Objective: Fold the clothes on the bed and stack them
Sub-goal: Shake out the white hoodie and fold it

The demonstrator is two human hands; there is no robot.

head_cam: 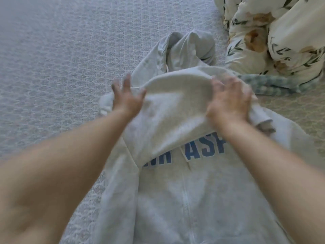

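1. A person's two bare forearms reach over a pale grey zip-front hoodie (pixel 175 199) spread face-up on a textured light bedspread (pixel 61 59), the garment filling the frame from the centre down to 6 o'clock.

2. The hoodie's hood (pixel 186 48) lies crumpled at about 12 o'clock from the hands, and blue block lettering (pixel 198 152) across the chest is half covered by a fold of the same grey fabric (pixel 175 106) lifted over it.

3. The left hand (pixel 126 97), at 9 o'clock of that fold, has its fingers spread and straight, the thumb touching the fold's edge; whether anything is pinched under it cannot be told.

4. The right hand (pixel 230 101), at 3 o'clock of the fold, is blurred; its fingers curl down onto the fabric and appear to grip it, with a bunched sleeve (pixel 262 118) just beside the wrist.

5. A cream duvet with a leaf and flower print (pixel 281 36) is heaped at 1 to 2 o'clock, near the hood.

6. A blue-green patterned cloth (pixel 267 85) lies flat below the duvet at 3 o'clock, just beside the right hand.
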